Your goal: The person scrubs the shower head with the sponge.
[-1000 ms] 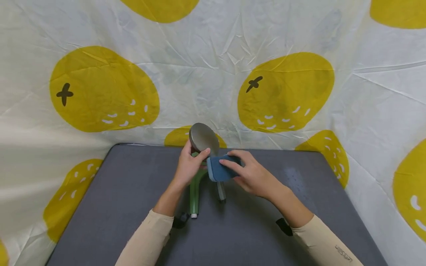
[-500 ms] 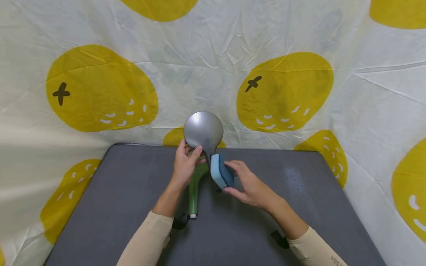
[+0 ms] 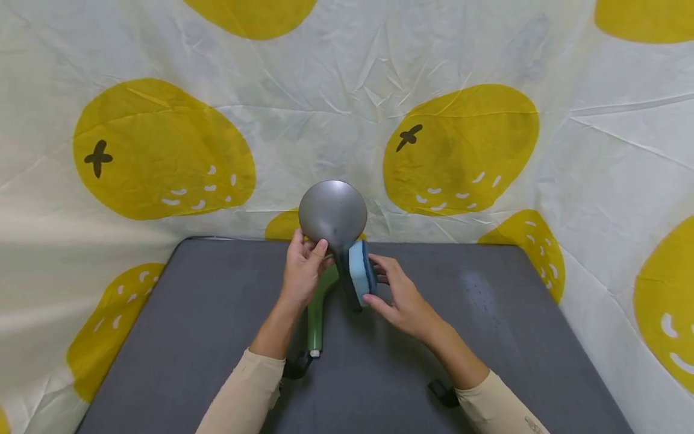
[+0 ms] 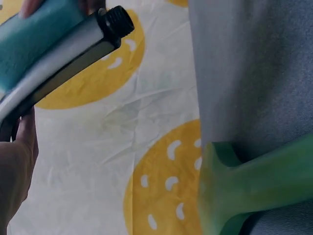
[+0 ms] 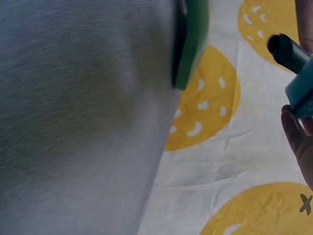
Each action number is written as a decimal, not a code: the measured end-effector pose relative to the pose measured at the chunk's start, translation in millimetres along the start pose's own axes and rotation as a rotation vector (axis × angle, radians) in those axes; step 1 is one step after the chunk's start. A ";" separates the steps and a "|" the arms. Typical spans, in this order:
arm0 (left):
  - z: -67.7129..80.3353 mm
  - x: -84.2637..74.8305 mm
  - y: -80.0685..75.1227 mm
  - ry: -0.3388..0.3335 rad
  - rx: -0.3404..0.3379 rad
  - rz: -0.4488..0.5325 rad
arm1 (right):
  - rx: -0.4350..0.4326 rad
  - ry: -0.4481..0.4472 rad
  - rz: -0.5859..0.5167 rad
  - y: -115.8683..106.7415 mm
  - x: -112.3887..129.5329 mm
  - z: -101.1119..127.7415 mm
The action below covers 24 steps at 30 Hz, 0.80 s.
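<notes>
Yellow fruit-looking blobs all over a white cloth backdrop [image 3: 320, 141], with a dark gray counter [image 3: 520, 337] in front of it. Person's left hand [image 3: 302, 271] has its fingers pinching a gray shower head [image 3: 333, 211] near the neck, thumb on the side facing the camera. It's held up off the counter, round end on top, handle tilted down with a black threaded tip. Right hand [image 3: 401, 295] has its fingers gripping a two-tone blue sponge [image 3: 358, 271], light side right up against that handle. Some green-handled thing [image 3: 315, 319] sits on the counter just behind, pale tip toward the person. Beige sleeves [image 3: 244, 386] on both arms, btw.
</notes>
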<state>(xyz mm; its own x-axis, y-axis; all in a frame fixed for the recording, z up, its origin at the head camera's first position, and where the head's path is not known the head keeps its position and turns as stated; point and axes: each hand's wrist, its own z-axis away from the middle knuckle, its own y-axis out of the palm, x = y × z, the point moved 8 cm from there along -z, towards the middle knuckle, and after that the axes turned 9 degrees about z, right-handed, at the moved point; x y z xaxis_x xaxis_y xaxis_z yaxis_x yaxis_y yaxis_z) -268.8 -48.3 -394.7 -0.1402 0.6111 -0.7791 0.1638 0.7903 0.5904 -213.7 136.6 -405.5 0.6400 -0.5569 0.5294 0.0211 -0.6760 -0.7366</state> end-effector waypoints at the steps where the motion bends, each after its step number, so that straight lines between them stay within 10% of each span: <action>1: 0.3 0.1 1.0 -0.003 0.014 0.005 | -0.012 -0.002 -0.005 -1.2 1.0 -2.9; 24: -5.7 6.4 -0.4 -0.049 0.014 -0.122 | -0.130 -0.112 0.119 -15.8 5.7 -14.5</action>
<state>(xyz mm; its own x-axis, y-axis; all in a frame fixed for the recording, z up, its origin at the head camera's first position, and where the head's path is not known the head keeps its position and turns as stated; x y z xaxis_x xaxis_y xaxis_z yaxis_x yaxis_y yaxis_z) -275.3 -44.5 -398.8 -0.1122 0.5070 -0.8546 0.1624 0.8578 0.4876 -221.5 137.1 -384.7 0.7135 -0.5844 0.3865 -0.1542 -0.6691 -0.7270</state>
